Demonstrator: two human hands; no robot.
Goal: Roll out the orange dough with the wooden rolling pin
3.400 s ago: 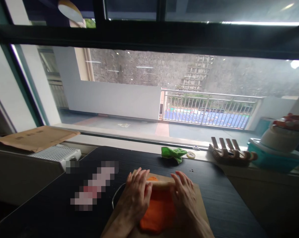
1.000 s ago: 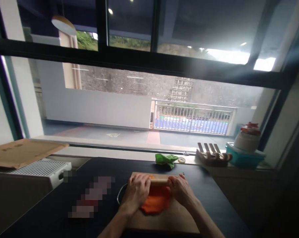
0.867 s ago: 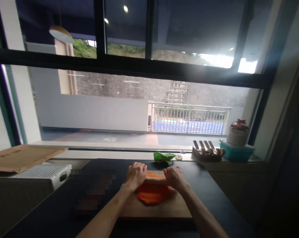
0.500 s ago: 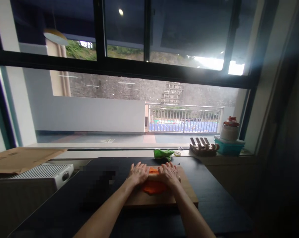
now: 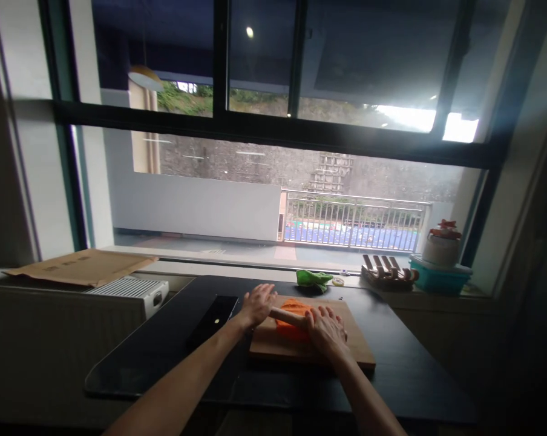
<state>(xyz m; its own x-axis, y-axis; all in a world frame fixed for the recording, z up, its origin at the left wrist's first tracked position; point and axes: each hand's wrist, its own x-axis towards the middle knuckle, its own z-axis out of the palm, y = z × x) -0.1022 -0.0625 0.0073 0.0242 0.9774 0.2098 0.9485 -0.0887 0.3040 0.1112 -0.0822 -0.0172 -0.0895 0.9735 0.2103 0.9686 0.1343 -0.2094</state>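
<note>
A wooden rolling pin [image 5: 289, 317] lies slanted across a flattened orange sheet of dough or clay [image 5: 291, 330], its left end farther away than its right. My left hand [image 5: 258, 304] rests closed over the pin's left end, palm down. Over the right end my right hand [image 5: 328, 330] is closed too, hiding most of that end. The orange sheet lies on a wooden board [image 5: 359, 351], showing both beyond and in front of the pin.
A dark table [image 5: 132, 363] bears the board, a black flat object [image 5: 215, 318] at left and a green cloth [image 5: 313, 278] at the back. On the windowsill stand a brown rack [image 5: 388, 275], a teal box [image 5: 439, 275] and a jar [image 5: 441, 248]. Cardboard [image 5: 83, 266] lies on the radiator [image 5: 158, 297].
The rolling pin has turned from nearly level across to slanted, its left end now farther away. My hands have shifted with it, and the camera view has swung left.
</note>
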